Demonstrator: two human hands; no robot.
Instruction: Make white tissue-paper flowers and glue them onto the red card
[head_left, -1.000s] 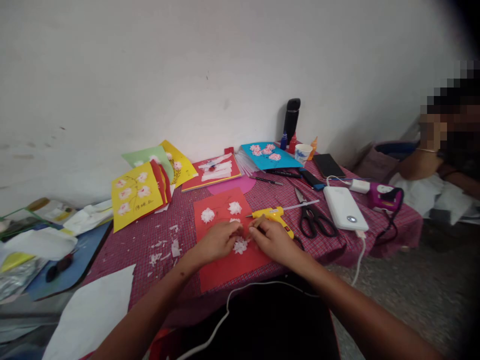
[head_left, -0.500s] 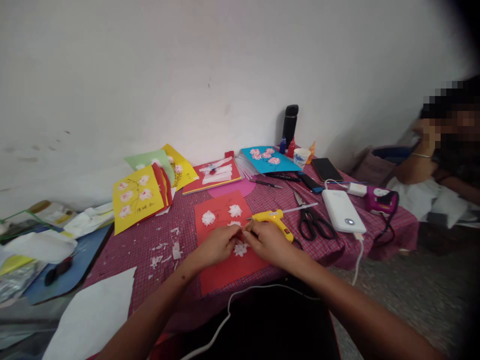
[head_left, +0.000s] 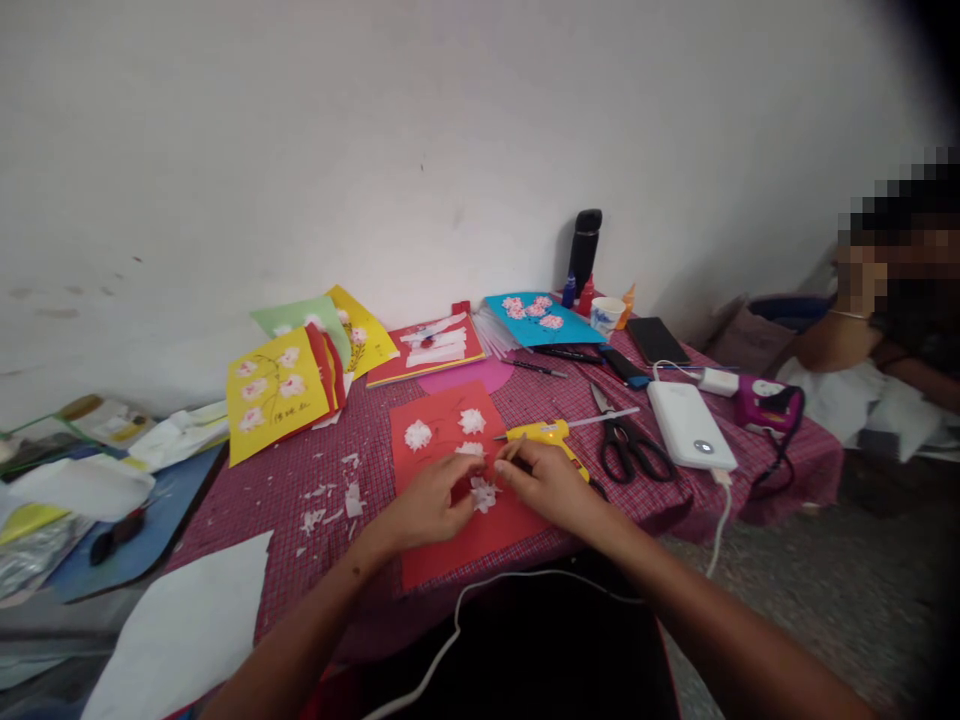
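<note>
A red card [head_left: 427, 560] with several white paper flowers lies before me, near the table's front edge. Over its middle is my left hand [head_left: 431, 500], its curved fingers and thumb apart with nothing visible between them. One white flower [head_left: 484, 494] shows in the space between my hands. My right hand [head_left: 547, 480] hovers over the card's right side, fingertips pinched together; whatever they may hold is too small to name. Just behind it rests a yellow glue gun [head_left: 538, 432] with a clear glue stick in its back, partly hidden by that hand.
Black-handled scissors [head_left: 630, 445] and a white power bank [head_left: 688, 425] with its cable lie at right. Paper scraps [head_left: 352, 498] are scattered left of the card. Flower cards [head_left: 274, 395], a blue card [head_left: 544, 325] and a black bottle [head_left: 585, 245] line the wall. Another person sits far right.
My hands have moved apart from where their fingertips met over the card. The left thumb has opened away from its fingers. The card and the glue gun stay in place.
</note>
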